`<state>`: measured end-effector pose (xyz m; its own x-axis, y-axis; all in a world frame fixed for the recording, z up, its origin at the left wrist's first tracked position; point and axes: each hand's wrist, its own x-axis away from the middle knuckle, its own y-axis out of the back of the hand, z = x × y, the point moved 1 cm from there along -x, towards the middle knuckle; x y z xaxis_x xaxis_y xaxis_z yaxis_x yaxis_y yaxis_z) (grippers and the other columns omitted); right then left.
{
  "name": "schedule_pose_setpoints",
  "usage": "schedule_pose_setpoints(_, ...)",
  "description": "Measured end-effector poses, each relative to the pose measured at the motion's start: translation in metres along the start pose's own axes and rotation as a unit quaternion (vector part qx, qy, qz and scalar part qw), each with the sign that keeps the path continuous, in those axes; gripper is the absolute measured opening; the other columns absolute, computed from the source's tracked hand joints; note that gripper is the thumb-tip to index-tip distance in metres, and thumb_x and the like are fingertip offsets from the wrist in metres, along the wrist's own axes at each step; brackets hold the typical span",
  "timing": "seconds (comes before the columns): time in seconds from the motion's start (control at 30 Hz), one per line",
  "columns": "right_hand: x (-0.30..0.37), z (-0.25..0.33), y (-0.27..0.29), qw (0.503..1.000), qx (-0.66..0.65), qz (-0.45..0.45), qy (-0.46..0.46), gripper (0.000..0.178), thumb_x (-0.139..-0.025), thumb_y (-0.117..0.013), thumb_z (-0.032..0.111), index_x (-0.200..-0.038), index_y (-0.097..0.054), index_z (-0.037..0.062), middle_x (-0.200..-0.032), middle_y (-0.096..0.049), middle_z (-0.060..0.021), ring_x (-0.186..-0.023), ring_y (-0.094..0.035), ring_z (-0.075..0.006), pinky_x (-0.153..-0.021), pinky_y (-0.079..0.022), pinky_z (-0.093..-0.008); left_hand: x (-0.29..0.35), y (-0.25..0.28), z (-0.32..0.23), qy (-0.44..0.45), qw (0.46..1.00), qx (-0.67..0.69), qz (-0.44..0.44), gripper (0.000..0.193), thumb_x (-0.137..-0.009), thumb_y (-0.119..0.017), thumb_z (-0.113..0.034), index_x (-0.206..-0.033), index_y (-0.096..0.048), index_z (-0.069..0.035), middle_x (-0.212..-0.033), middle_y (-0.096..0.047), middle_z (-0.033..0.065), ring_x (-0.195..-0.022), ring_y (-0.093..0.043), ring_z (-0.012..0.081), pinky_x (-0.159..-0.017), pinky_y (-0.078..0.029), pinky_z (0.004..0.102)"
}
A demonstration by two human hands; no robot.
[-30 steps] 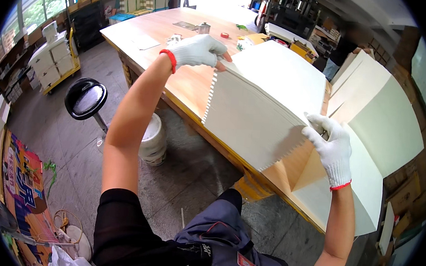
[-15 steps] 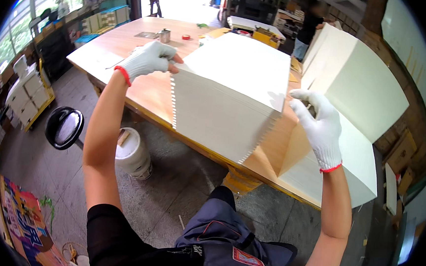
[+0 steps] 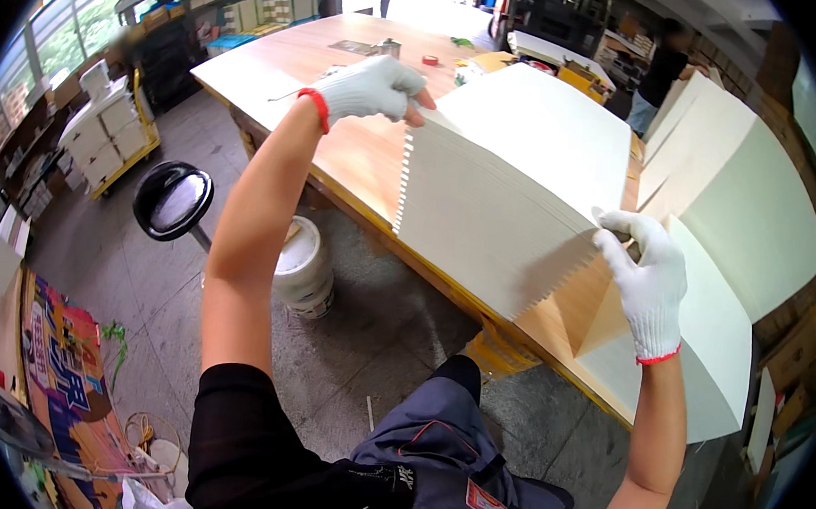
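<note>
A tall white stack of card sheets (image 3: 486, 217) stands on the table, its side edges notched like teeth. My left hand (image 3: 372, 91), in a white glove with bare fingertips, is closed at the stack's upper left front corner, thumb and fingers on the top sheet (image 3: 550, 123). At the upper right front corner my right hand (image 3: 651, 271), also gloved, pinches the edge between thumb and forefinger. How many sheets either hand holds cannot be made out.
The wooden table (image 3: 357, 171) also bears a metal can (image 3: 388, 49), red tape (image 3: 430, 60) and more white card (image 3: 751, 222) at the right. Below its near edge stand a white bucket (image 3: 305, 271) and a black-rimmed round object (image 3: 173, 201). A person (image 3: 662, 78) stands beyond.
My right hand has closed in from beside the stack to its right corner. The left hand stays at the left corner. The whole view has shifted, with the scene now further right.
</note>
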<state>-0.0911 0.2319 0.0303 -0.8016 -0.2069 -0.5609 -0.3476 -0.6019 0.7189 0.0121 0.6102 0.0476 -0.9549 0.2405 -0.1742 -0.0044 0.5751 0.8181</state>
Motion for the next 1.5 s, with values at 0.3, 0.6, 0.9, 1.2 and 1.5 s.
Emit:
schedule_pose_setpoints(0.3, 0.000, -0.003, -0.002, 0.999, -0.042, -0.017, 0.017, 0.018, -0.086, -0.073, 0.015, -0.102, -0.076, 0.0066, -0.094, -0.075, -0.0064, -0.078, -0.067, -0.0137, -0.071, -0.052, -0.0274, 0.002, 0.003, 0.002, 0.004, 1.000, 0.006, 0.001, 0.029, -0.080, -0.080, -0.014, -0.107, -0.076, -0.006, -0.094, -0.071, 0.0046, -0.081, -0.062, 0.0122, -0.077, -0.050, 0.0262)
schedule_pose_setpoints(0.6, 0.000, 0.001, 0.000, 1.000, -0.011, 0.009, -0.010, 0.018, -0.087, -0.073, 0.017, -0.100, -0.076, 0.0058, -0.093, -0.074, -0.0059, -0.074, -0.065, -0.0123, -0.068, -0.051, -0.0271, -0.002, 0.001, 0.007, -0.003, 1.000, 0.012, 0.000, 0.028, -0.078, -0.081, -0.013, -0.105, -0.077, -0.007, -0.090, -0.070, 0.0037, -0.079, -0.062, 0.0106, -0.074, -0.051, 0.0250)
schedule_pose_setpoints(0.9, 0.000, -0.008, -0.005, 0.999, -0.035, -0.009, 0.020, 0.016, -0.087, -0.073, 0.016, -0.100, -0.075, 0.0063, -0.095, -0.075, -0.0064, -0.077, -0.066, -0.0143, -0.070, -0.052, -0.0272, -0.001, 0.002, 0.003, -0.010, 1.000, -0.007, -0.013, 0.029, -0.077, -0.080, -0.014, -0.105, -0.078, -0.006, -0.084, -0.071, 0.0039, -0.075, -0.061, 0.0106, -0.071, -0.051, 0.0242)
schedule_pose_setpoints(1.2, 0.007, -0.025, -0.016, 0.993, 0.010, -0.042, 0.110, 0.013, -0.088, -0.071, 0.020, -0.098, -0.075, 0.0128, -0.089, -0.069, -0.0073, -0.080, -0.068, -0.0215, -0.069, -0.053, -0.0336, -0.001, 0.005, -0.007, -0.062, 0.995, -0.070, 0.017, 0.029, -0.081, -0.075, -0.011, -0.108, -0.075, -0.001, -0.099, -0.074, 0.0091, -0.087, -0.066, 0.0136, -0.081, -0.054, 0.0299)
schedule_pose_setpoints(1.5, 0.029, -0.036, -0.020, 0.959, 0.035, -0.180, 0.217, 0.019, -0.082, -0.066, 0.027, -0.095, -0.063, 0.0136, -0.086, -0.064, -0.0089, -0.082, -0.066, -0.0282, -0.071, -0.054, -0.0429, -0.032, 0.041, -0.034, -0.179, 0.885, -0.419, -0.099, 0.044, -0.081, -0.079, -0.014, -0.122, -0.069, 0.000, -0.122, -0.067, 0.0115, -0.113, -0.063, 0.0172, -0.086, -0.056, 0.0346)
